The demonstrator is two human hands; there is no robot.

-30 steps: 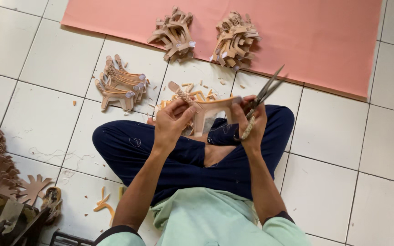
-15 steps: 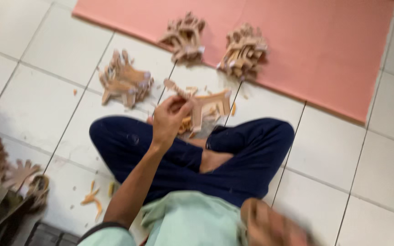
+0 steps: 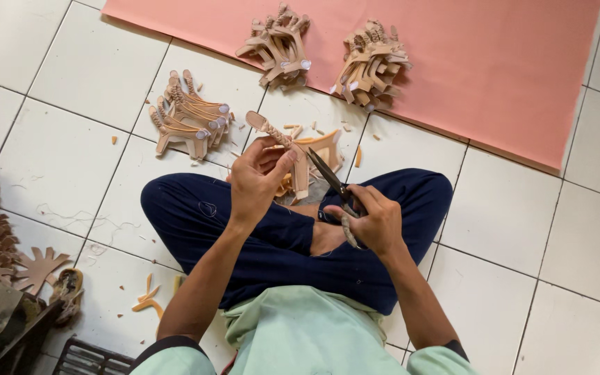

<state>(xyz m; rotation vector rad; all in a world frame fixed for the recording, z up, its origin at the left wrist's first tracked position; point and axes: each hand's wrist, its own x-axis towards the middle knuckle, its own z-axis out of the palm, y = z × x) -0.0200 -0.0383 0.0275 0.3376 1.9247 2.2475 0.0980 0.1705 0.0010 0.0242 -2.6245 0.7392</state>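
— Sitting cross-legged on the white tiled floor [image 3: 64, 160], the person has the left hand [image 3: 258, 182] pinched shut on a tan, strap-shaped leather cut-out [image 3: 298, 163], lifted over the knees at about twelve o'clock from the body.

— And the other hand?

— The right hand [image 3: 373, 223] is closed through the loops of the dark metal scissors [image 3: 333, 182]; the blades point toward ten o'clock and look only slightly parted, their tips right at the lower edge of the cut-out.

— How would you trim well from that position?

— My view: keep the strap taut between thumb and fingers, feed it into the blades near the pivot rather than the tips, and turn the leather instead of the scissors so the edge stays smooth. The holding fingertips sit close to the blades, so I'd keep them above the cut line.

— What lies around?

— Small tan offcuts [image 3: 310, 128] on the tiles ahead, one bundle of finished tan pieces [image 3: 190, 114] at eleven o'clock, and two more bundles [image 3: 279, 43] at twelve, on the edge of a pink sheet [image 3: 494, 62].
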